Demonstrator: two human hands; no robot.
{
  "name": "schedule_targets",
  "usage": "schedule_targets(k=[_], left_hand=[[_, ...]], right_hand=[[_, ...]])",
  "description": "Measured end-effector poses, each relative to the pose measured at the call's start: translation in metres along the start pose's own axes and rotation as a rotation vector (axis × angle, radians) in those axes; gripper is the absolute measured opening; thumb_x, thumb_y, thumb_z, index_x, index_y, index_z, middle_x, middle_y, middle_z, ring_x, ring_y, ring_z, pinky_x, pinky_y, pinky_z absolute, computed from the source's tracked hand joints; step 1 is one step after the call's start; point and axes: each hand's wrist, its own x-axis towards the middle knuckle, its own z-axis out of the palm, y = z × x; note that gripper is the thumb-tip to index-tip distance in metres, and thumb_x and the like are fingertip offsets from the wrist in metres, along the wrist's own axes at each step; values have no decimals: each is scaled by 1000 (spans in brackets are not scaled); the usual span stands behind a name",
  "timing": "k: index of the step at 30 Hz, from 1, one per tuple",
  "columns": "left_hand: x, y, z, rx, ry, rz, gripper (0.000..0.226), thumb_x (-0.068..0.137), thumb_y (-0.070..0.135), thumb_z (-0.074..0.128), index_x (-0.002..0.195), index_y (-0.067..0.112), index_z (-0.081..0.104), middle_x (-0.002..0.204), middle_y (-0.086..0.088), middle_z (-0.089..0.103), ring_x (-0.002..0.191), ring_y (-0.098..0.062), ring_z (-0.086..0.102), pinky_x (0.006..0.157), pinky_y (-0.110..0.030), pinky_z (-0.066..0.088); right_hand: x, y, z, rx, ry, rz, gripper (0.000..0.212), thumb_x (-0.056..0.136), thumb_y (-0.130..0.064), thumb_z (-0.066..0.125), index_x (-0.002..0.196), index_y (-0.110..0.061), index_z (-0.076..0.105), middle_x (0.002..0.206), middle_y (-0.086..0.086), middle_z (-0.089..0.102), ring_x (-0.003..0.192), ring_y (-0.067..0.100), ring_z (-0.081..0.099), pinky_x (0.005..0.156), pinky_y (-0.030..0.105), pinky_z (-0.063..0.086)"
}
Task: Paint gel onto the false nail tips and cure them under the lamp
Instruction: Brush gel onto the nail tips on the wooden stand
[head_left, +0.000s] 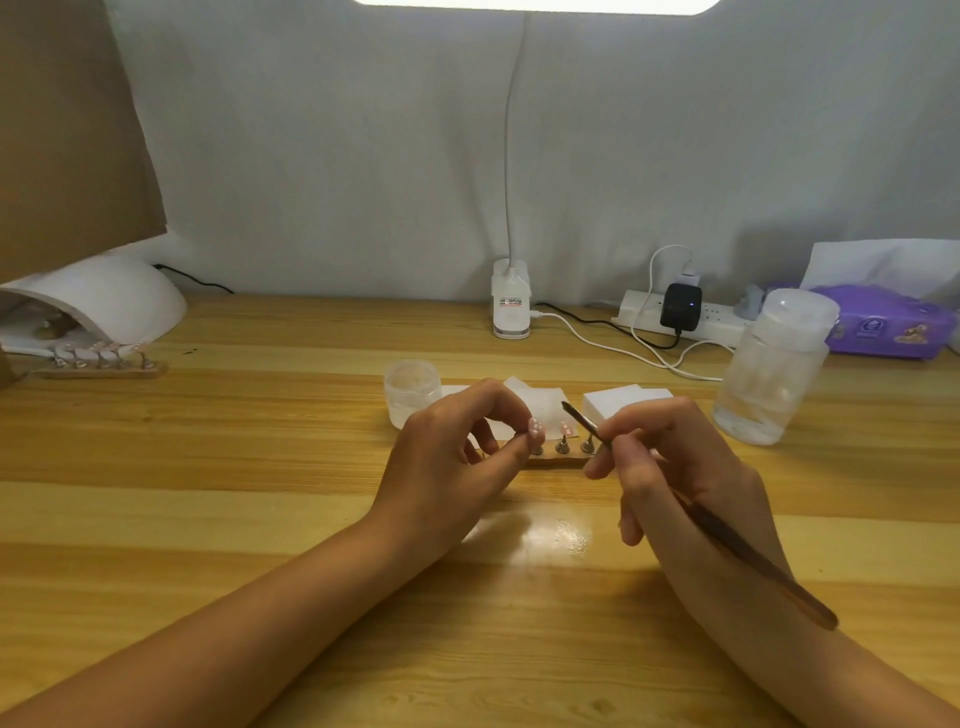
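a pale pink false nail tip dotted with white (535, 429) is pinched at the curled fingertips of the left hand (457, 457), just above the left end of a short wooden holder strip (563, 461) that lies on the pale wooden table (260, 467). whether the tip is lifted off its metal peg or only steadied on it cannot be told. a thin, dark-handled gel brush (727, 540) is held like a pen in the right hand (670, 467), thumb and fingers closed round the shaft. its bristle end is raised just beside a second pink tip (565, 429) standing on the same strip.

the tips are judged to be very light, thin, springy plastic, and slick wherever gel is wet. they are best taken by the peg or the side edges, never by the painted face. the strip is best carried to the lamp by its wooden ends.

just behind the hands a small clear jar (413, 387) and a white foam block (613, 402) are set. further right stand a tall clear plastic bottle (774, 364) and a purple tissue pack (883, 322), with a white power strip (644, 312) behind. a white clip-on desk lamp (511, 306) is placed at the back centre. at the far left sits the white domed curing lamp (104, 296), with another wooden strip of pink tips (104, 364) just before its mouth.

a label is seen on the desk lamp's base and print on the purple pack, but neither can be read.
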Motion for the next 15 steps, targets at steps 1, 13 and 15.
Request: schedule_targets(k=[1,13,15], left_hand=[[0,0,0,4,-1,3,9,86,22,75,85,24,66,83,15,67,70,-15,60,56,-27,49],[1,-3,1,-34,-7,14,6,86,21,75,85,23,70,81,15,69,65,-14,57,53,-28,46],[1,-4,1,-33,-7,20,6,86,21,75,85,24,70,82,15,70,64,-13,57,53,-28,46]], right_hand=[[0,0,0,-17,-7,-6,8,92,-36,54,99,-33,56,84,-4,68,49,16,60,47,25,50],[-2,2,1,-61,-98,24,15,93,-25,61,93,-33,49,84,-11,73,51,14,60,48,29,51],[-2,2,1,-56,-101,28,10,91,-32,58,93,-36,49,85,-13,73,50,14,60,48,27,51]])
